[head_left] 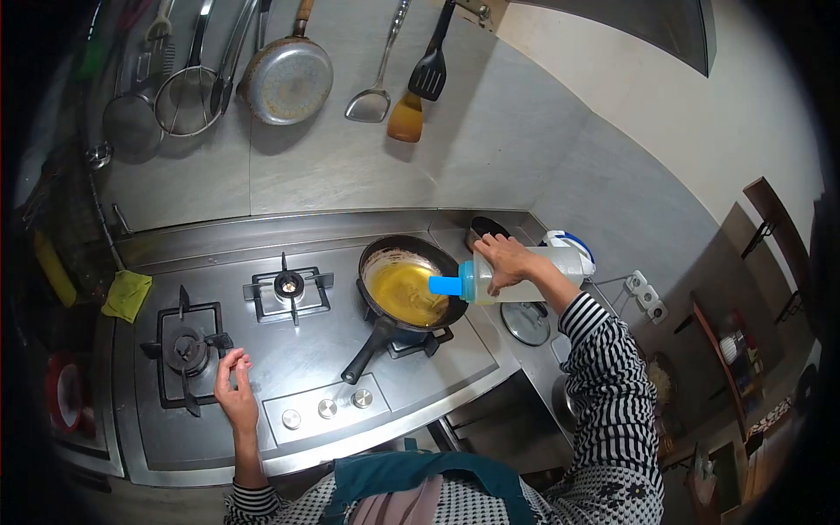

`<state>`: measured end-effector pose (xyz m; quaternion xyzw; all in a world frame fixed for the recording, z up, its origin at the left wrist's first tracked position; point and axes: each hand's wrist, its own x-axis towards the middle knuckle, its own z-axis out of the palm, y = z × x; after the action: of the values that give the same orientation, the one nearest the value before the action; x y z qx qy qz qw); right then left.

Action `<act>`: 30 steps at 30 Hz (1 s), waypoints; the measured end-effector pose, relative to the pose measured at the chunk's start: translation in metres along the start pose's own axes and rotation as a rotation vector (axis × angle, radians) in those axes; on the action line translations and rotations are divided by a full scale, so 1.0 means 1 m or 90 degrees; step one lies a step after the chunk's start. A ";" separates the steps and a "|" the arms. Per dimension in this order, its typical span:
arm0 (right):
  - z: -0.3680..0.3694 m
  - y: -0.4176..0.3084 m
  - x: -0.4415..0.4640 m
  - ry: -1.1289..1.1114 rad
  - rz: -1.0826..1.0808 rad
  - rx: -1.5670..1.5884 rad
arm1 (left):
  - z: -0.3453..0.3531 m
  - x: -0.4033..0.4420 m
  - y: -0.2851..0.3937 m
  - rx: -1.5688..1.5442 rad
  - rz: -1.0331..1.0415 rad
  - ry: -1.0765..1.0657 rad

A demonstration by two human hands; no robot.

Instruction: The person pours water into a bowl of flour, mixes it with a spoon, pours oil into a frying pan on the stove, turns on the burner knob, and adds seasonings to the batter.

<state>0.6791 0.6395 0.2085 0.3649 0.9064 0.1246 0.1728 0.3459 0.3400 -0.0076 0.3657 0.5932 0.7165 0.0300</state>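
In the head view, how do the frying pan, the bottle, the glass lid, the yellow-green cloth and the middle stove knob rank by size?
1. Frying pan
2. Bottle, partly hidden by the right hand
3. Glass lid and yellow-green cloth: too alike to rank
4. Middle stove knob

striped sleeves, teal apron

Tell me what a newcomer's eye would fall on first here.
Probably the bright blue spout of the bottle, held sideways over the frying pan by the right hand. Next, the yellow liquid in that pan, at the right of the stove. Then a metal pan hanging on the wall.
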 end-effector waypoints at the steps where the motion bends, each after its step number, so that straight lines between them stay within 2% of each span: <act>1: 0.001 0.000 0.000 0.001 0.000 -0.001 | 0.000 0.000 0.000 0.002 0.000 -0.002; 20: -0.009 -0.010 0.000 -0.005 -0.014 -0.073 | -0.005 -0.003 -0.008 -0.020 -0.007 0.000; 26: -0.009 -0.008 0.003 0.035 -0.029 -0.053 | -0.009 -0.004 -0.007 -0.015 -0.015 -0.001; 30: -0.009 -0.001 0.001 0.111 0.023 0.039 | -0.009 -0.004 -0.006 0.005 -0.012 -0.016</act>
<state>0.6737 0.6389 0.2162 0.3745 0.9145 0.1309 0.0798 0.3420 0.3325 -0.0150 0.3689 0.5989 0.7095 0.0429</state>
